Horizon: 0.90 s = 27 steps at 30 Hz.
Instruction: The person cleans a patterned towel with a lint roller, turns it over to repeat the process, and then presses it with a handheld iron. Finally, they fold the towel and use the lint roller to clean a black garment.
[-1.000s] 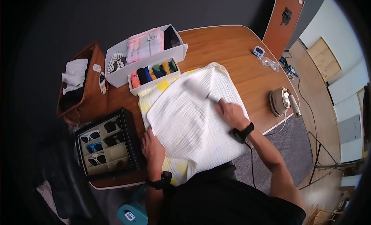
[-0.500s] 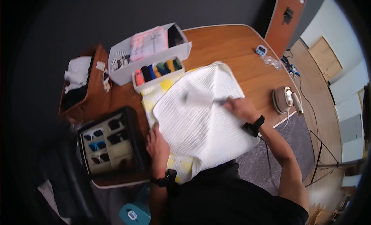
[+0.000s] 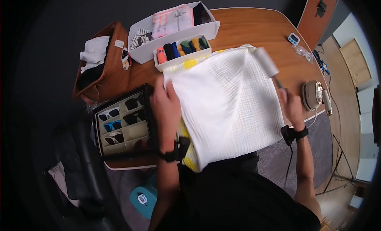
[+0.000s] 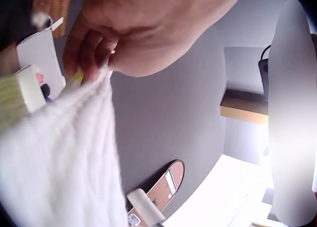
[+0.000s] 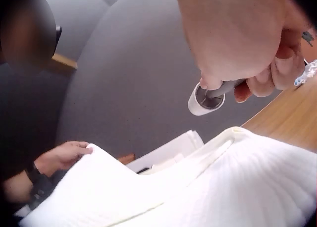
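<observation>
A white crinkled blanket (image 3: 230, 108) with yellow patches on its other layer lies on the wooden table. My left hand (image 3: 164, 108) pinches its left edge and holds that edge up; the left wrist view shows the blanket (image 4: 64, 162) hanging from the fingers. In my right hand (image 3: 292, 108) is the handle of a lint roller (image 3: 265, 62), gripped with curled fingers. The roller is up by the blanket's far right corner. Seen from the right wrist, the white roller head (image 5: 199, 105) hangs in the air above the blanket (image 5: 237, 172).
Behind the blanket stand a box of rolled socks (image 3: 190, 56) and a larger white box (image 3: 174, 46) of folded clothes. A sunglasses case (image 3: 145, 141) and a brown basket (image 3: 115, 64) are at left. On the right are a garment steamer (image 3: 312, 96) and a small timer (image 3: 293, 39).
My left hand, earlier resting at the blanket's left edge, has taken that edge and raised it. My right hand has moved the lint roller off the blanket's middle, up and right.
</observation>
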Tool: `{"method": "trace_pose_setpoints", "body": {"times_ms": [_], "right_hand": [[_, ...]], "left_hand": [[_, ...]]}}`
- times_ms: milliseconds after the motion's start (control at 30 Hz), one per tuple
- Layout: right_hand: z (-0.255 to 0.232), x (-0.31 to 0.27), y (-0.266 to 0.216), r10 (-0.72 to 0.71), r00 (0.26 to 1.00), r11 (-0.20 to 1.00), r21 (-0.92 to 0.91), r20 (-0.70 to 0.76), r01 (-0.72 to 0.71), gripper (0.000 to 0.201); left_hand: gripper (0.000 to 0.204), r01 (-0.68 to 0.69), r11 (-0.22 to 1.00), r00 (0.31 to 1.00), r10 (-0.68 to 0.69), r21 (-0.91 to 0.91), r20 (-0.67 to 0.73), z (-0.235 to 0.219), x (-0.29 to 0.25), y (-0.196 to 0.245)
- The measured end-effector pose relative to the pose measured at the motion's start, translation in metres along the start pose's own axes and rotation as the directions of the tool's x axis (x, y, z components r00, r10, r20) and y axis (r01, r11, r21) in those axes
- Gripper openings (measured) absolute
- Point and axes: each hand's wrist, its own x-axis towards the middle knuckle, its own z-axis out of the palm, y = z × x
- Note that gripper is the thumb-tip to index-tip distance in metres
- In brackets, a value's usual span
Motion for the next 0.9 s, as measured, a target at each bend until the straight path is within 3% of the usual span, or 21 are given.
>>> {"method": "trace_pose_setpoints", "body": {"times_ms": [33,67,133,167,233,300,367,400,467,500,533,567,600,633,700,767,833,900], "right_hand": [[-0.005,-0.004,0.002,0.099,0.995,0.993,0.065,-0.016,-0.098,0.039],[-0.002,-0.013,0.001,0.108,0.994,0.992,0.072,-0.010,-0.107,0.039],[0.006,-0.035,0.004,0.061,0.996,0.975,0.219,-0.072,-0.044,0.039],[0.014,-0.047,0.006,-0.003,0.999,0.999,0.053,-0.035,0.005,0.039],[0.024,-0.076,-0.011,0.084,0.990,0.982,-0.180,0.116,-0.062,0.036],[0.032,-0.088,-0.022,0.172,0.980,0.968,-0.203,0.102,-0.149,0.035],[0.040,-0.090,-0.028,0.240,0.966,0.950,-0.226,0.095,-0.214,0.035],[0.044,-0.087,-0.030,0.262,0.963,0.957,-0.144,0.067,-0.251,0.035],[0.049,-0.080,-0.051,0.283,0.956,0.959,-0.055,0.075,-0.279,0.033],[0.058,-0.082,-0.061,0.166,0.979,0.986,-0.038,0.116,-0.163,0.028],[0.067,-0.088,-0.064,-0.079,0.991,0.991,0.118,0.110,0.066,0.024],[0.069,-0.086,-0.068,-0.236,0.935,0.967,0.163,0.265,0.198,0.023],[0.064,-0.081,-0.070,-0.393,0.865,0.914,0.235,0.312,0.331,0.024],[0.056,-0.071,-0.069,-0.535,0.770,0.840,0.313,0.348,0.443,0.024],[0.059,-0.045,-0.047,-0.633,0.745,0.770,0.270,0.211,0.578,0.025],[0.051,-0.019,-0.031,-0.358,0.878,0.934,0.125,0.319,0.335,0.029],[0.056,0.002,-0.025,-0.094,0.981,0.989,-0.094,0.171,0.111,0.029],[0.062,-0.001,-0.035,-0.116,0.983,0.989,-0.076,0.141,0.127,0.029]], "left_hand": [[0.040,-0.044,0.994,0.994,0.034,-0.096,-0.104,0.001,0.016,0.009],[0.040,-0.043,0.995,0.995,0.035,-0.087,-0.095,0.002,0.019,0.017],[0.059,-0.210,0.978,0.957,0.202,-0.017,-0.209,0.010,0.022,0.031],[0.059,-0.217,0.976,0.959,0.210,-0.017,-0.190,0.012,0.012,0.030],[0.078,-0.165,0.982,0.986,0.162,0.094,0.043,0.012,-0.032,0.015],[0.083,-0.078,0.967,0.981,0.032,0.242,0.191,0.020,-0.090,-0.021],[0.082,-0.124,0.907,0.965,0.016,0.402,0.262,0.013,-0.133,-0.041],[0.082,-0.128,0.906,0.963,0.016,0.403,0.270,0.009,-0.143,-0.046],[0.065,0.001,0.940,0.986,-0.058,0.340,0.157,0.006,-0.156,-0.051],[0.065,0.001,0.944,0.985,-0.057,0.331,0.160,0.006,-0.159,-0.054],[0.056,0.054,0.943,0.984,-0.106,0.327,0.142,0.006,-0.159,-0.057],[0.046,0.105,0.942,0.980,-0.152,0.319,0.127,0.008,-0.156,-0.056],[0.033,0.119,0.940,0.978,-0.166,0.321,0.123,0.007,-0.154,-0.052],[0.033,0.107,0.946,0.978,-0.155,0.305,0.139,0.006,-0.152,-0.058],[0.028,0.113,0.932,0.956,-0.196,0.344,0.217,0.005,-0.152,-0.073],[0.026,0.086,0.942,0.963,-0.162,0.325,0.214,0.006,-0.152,-0.071],[0.025,0.061,0.936,0.981,-0.120,0.346,0.151,0.007,-0.155,-0.069],[0.025,0.079,0.938,0.979,-0.137,0.338,0.152,0.007,-0.156,-0.069]]}}
